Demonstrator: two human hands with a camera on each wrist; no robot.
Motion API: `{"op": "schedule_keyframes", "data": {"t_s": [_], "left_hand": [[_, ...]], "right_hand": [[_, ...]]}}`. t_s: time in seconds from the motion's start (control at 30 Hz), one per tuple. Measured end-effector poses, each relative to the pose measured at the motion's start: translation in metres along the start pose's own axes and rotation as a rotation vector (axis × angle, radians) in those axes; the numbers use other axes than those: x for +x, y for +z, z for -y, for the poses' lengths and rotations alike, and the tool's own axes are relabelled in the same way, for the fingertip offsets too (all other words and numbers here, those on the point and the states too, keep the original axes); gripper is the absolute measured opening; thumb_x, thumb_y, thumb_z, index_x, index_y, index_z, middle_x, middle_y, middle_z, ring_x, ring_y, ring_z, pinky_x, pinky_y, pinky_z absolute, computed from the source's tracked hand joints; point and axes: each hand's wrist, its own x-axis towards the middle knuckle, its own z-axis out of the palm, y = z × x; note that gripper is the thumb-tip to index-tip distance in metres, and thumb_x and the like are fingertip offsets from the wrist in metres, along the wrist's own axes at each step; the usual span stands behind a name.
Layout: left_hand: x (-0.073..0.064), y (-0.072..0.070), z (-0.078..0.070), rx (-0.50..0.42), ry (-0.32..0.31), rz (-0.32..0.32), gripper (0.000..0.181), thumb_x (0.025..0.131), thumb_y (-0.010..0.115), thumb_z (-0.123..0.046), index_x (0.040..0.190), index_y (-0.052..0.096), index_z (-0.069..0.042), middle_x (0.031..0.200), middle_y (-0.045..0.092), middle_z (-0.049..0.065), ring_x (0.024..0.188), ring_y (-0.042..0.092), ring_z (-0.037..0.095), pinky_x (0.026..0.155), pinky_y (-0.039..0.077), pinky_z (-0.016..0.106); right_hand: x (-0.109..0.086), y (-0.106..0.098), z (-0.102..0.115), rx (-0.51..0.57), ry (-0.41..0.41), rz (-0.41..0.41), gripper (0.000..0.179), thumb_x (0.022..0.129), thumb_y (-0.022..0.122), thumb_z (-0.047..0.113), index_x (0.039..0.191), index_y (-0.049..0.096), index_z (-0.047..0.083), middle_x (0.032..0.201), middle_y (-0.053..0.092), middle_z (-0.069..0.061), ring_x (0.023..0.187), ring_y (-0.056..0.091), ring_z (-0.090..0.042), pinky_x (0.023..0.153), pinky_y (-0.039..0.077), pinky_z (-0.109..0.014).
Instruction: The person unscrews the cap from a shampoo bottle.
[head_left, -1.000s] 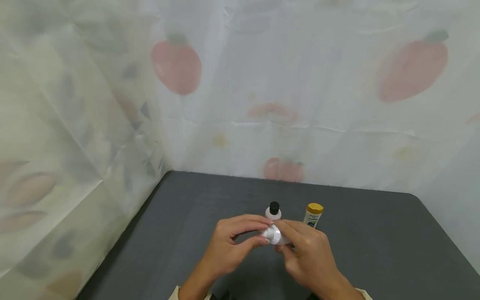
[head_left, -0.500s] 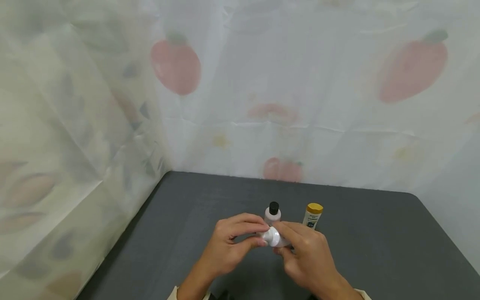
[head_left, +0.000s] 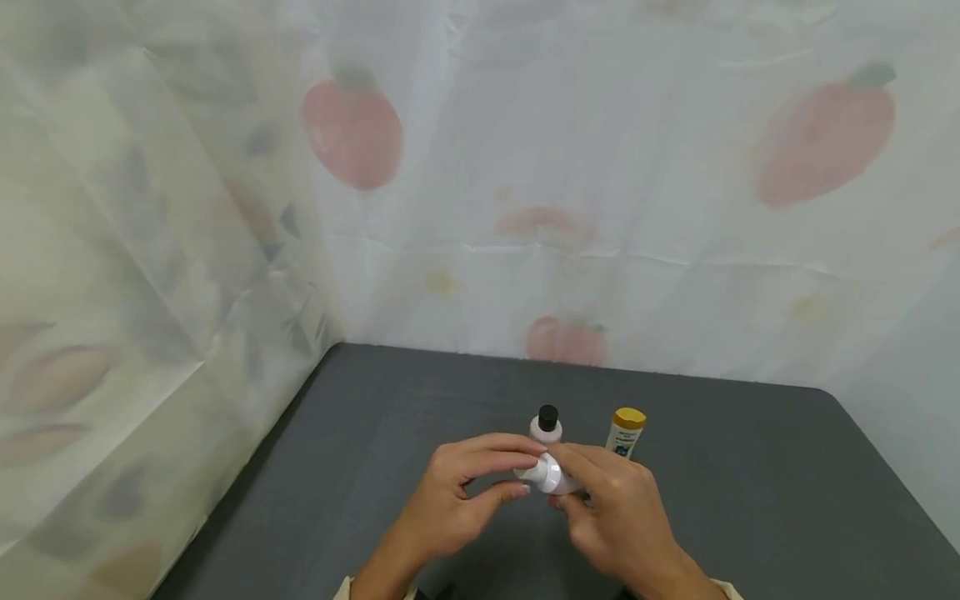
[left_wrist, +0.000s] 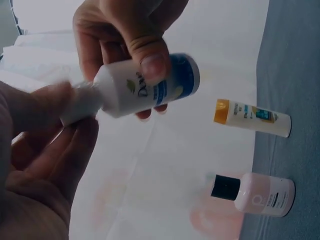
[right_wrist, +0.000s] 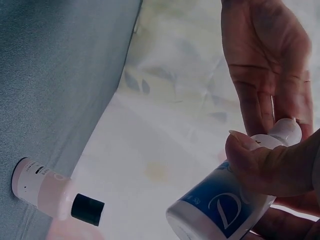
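My right hand grips a small white-and-blue bottle round its body, its thumb lying along the side. The bottle is held tilted above the table, its white cap toward the left. At that cap is my left hand, fingers on one side and thumb on the other. In the left wrist view the thumb is blurred over the cap. Behind the hands stands a pale pink bottle with a black cap. To its right stands a cream bottle with a yellow cap, its lower part hidden by my right hand in the head view.
The dark grey table runs back to a white sheet printed with fruit. Another printed sheet hangs along the left side. Both standing bottles are upright on the table, a short way apart.
My left thumb and fingers have shifted about the cap, and the thumb now sits lower and a little apart in the head view. My right hand and the standing bottles have hardly moved.
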Motion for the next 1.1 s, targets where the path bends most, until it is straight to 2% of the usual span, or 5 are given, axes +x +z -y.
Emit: {"op": "schedule_keyframes", "data": {"t_s": [0.2,0.5,0.73,0.83,1.1], "left_hand": [[0.0017,-0.0022,-0.0011,0.029,-0.023,-0.035,0.031,0.086,0.08,0.003,0.117,0.075,0.0,0.116,0.074,0.017,0.102,0.076,0.025,0.082,0.065,0.033],[0.0063,0.0028,0.0037,0.003,0.096,-0.096,0.03,0.082,0.081,0.01,0.111,0.077,0.002,0.113,0.075,0.022,0.104,0.076,0.027,0.083,0.065,0.032],[0.0006,-0.0029,-0.0018,0.041,-0.003,-0.003,0.03,0.09,0.076,0.004,0.12,0.075,0.001,0.119,0.074,0.017,0.106,0.075,0.024,0.085,0.064,0.031],[0.0008,-0.0041,-0.0016,0.059,-0.011,-0.012,0.029,0.089,0.077,0.003,0.119,0.075,0.001,0.113,0.074,0.015,0.097,0.075,0.021,0.078,0.065,0.032],[0.0024,0.0004,0.0027,0.034,0.109,-0.093,0.027,0.084,0.079,0.01,0.109,0.077,0.002,0.113,0.075,0.021,0.102,0.076,0.027,0.081,0.065,0.033]], "right_hand": [[0.0016,0.0001,0.0032,0.008,0.022,0.014,0.057,0.054,0.099,0.001,0.107,0.08,0.013,0.099,0.08,0.002,0.084,0.077,-0.012,0.066,0.062,-0.026],[0.0053,-0.0014,0.0029,0.007,0.01,0.008,0.056,0.056,0.099,0.002,0.108,0.08,0.013,0.101,0.08,0.001,0.085,0.077,-0.012,0.067,0.063,-0.027],[0.0016,-0.0003,0.0043,0.005,0.009,0.011,0.058,0.055,0.1,0.002,0.108,0.08,0.013,0.1,0.08,0.001,0.084,0.077,-0.012,0.065,0.061,-0.024],[0.002,0.0001,0.0049,0.013,0.009,0.014,0.058,0.055,0.1,0.002,0.109,0.08,0.013,0.101,0.08,0.001,0.084,0.077,-0.012,0.066,0.062,-0.025],[0.0028,0.0008,0.0067,0.015,0.02,0.031,0.057,0.058,0.099,0.004,0.111,0.08,0.012,0.102,0.08,0.001,0.085,0.077,-0.012,0.067,0.062,-0.025]]}}
